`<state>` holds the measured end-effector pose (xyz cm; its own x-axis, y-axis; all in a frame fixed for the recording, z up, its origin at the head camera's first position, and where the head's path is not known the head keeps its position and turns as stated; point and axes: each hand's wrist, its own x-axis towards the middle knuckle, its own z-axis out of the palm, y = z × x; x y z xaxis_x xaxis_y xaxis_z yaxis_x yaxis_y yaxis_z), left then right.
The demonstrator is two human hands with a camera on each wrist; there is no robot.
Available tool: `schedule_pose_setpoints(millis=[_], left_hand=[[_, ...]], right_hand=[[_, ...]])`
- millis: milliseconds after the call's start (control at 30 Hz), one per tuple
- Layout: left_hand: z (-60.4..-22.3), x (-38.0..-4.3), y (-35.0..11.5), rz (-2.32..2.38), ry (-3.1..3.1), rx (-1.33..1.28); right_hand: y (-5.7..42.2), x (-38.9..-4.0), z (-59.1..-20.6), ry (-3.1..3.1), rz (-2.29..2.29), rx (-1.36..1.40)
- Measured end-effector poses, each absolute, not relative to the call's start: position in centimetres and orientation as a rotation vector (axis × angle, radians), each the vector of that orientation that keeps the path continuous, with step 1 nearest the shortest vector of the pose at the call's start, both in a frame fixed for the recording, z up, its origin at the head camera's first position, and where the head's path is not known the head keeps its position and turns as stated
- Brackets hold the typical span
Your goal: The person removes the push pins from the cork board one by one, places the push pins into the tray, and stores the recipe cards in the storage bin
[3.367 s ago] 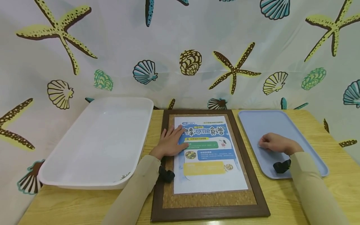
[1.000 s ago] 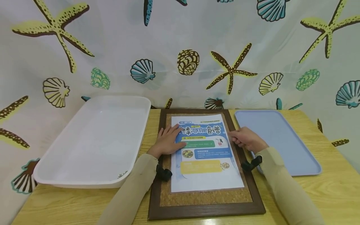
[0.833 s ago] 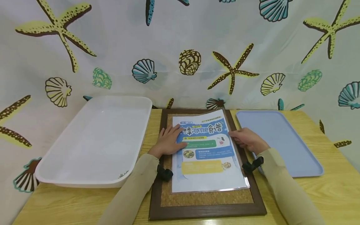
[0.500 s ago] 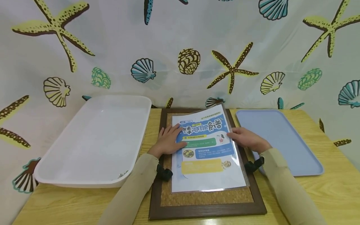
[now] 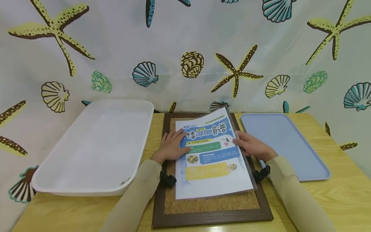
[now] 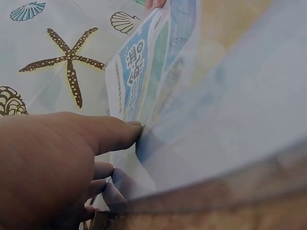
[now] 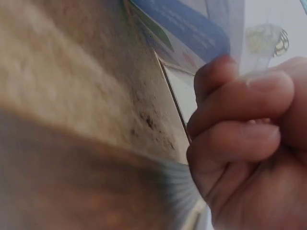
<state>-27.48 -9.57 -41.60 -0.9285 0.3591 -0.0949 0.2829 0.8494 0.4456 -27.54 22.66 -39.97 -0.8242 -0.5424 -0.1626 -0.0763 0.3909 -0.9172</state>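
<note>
A laminated sheet (image 5: 214, 190) with blue, green and yellow print lies over a dark-framed corkboard (image 5: 211, 205). Its right side is bowed up off the board. My right hand (image 5: 253, 145) pinches that right edge between thumb and fingers; in the right wrist view, curled fingers (image 7: 240, 136) hold the clear margin above the cork. My left hand (image 5: 171, 147) rests with spread fingers on the sheet's upper left edge. In the left wrist view the thumb (image 6: 115, 134) lies against the sheet's printed face, and the other fingers are partly hidden below it.
To the left stands a large white basin (image 5: 95, 141) with small shiny metal bits (image 5: 124, 182) near its front corner. A pale blue tray (image 5: 285, 141) lies right of the board. Behind the wooden table (image 5: 316, 199) hangs a curtain (image 5: 171, 38) with shell and starfish prints.
My right hand has moved left from the blue tray to the sheet and taken hold of its right edge. That side has risen off the board. My left hand has stayed in place.
</note>
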Motion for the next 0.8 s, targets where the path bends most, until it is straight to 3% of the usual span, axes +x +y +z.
schedule_pose_setpoints(millis=[233, 633, 800], left_hand=[[-41.3, -27.7, -9.7, 0.760, 2.828, 0.473], [-38.4, -26.7, -10.1, 1.194, 2.720, 0.039], [-37.7, -26.7, -9.9, 1.331, 2.610, 0.041]], right_hand=[[23.1, -27.8, -41.1, 2.114, -1.588, -0.441], [24.4, -27.5, -41.7, 1.860, -1.842, -0.479], [24.6, -27.4, -41.2, 1.888, -1.861, -0.445]])
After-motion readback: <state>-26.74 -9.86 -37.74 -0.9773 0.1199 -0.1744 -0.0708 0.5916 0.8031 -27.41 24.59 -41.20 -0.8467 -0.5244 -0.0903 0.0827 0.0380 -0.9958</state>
